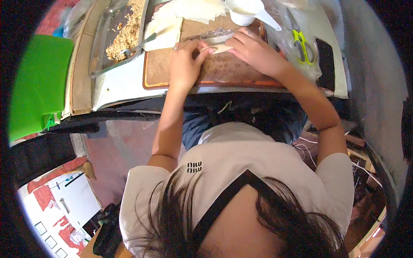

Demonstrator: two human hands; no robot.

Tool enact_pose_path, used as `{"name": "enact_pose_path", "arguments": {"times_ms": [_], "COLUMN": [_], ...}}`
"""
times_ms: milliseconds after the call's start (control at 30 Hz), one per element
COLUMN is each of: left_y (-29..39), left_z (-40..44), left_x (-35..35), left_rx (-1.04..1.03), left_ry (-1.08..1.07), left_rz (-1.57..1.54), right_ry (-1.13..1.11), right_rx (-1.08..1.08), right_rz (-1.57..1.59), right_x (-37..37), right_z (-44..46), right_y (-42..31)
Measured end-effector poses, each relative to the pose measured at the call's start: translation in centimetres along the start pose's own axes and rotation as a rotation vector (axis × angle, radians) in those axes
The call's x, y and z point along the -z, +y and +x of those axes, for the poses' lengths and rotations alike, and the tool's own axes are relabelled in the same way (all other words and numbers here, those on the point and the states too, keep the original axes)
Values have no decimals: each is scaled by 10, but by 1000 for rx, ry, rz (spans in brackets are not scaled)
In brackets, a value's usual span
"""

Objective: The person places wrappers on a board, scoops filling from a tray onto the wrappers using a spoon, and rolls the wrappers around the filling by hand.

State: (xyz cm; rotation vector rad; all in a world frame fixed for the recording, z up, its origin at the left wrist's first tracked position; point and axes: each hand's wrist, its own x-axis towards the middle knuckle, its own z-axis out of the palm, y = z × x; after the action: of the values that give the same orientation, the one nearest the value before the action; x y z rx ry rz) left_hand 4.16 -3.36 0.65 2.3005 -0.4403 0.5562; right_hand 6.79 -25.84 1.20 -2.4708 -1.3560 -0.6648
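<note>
Over a brown wooden board (223, 71), a small pale rolled wrapper (220, 48) lies between my two hands. My left hand (188, 58) pinches its left end with thumb and fingers. At its right end, the fingers of my right hand (254, 49) are closed on it. Just behind the roll is a crumpled piece of clear plastic (217, 33). Flat pale wrapper sheets (165, 32) are stacked at the board's back left. A white cup with a handle (245, 18) stands behind my right hand.
A glass tray (95, 64) at the left holds crumbly filling (122, 41) and a spoon (148, 39). On the right are green-handled scissors (303, 48) on clear plastic and a black phone-like slab (325, 64). A green panel (41, 84) stands at the far left.
</note>
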Motion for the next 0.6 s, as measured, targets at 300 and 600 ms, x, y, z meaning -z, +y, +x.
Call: {"name": "enact_pose_path", "arguments": {"times_ms": [300,600], "left_y": [2,17], "left_z": [-7,-7], "left_x": [6,22], "left_rx": [138,227], "left_ry": [-100,-175], "left_rz": [-191,-122], "right_ry": [56,-471], "right_rx": [-35,-396], "right_rz": [245,-131], "right_x": [27,53], "right_z": [13,67], "right_y": [-3,53]}}
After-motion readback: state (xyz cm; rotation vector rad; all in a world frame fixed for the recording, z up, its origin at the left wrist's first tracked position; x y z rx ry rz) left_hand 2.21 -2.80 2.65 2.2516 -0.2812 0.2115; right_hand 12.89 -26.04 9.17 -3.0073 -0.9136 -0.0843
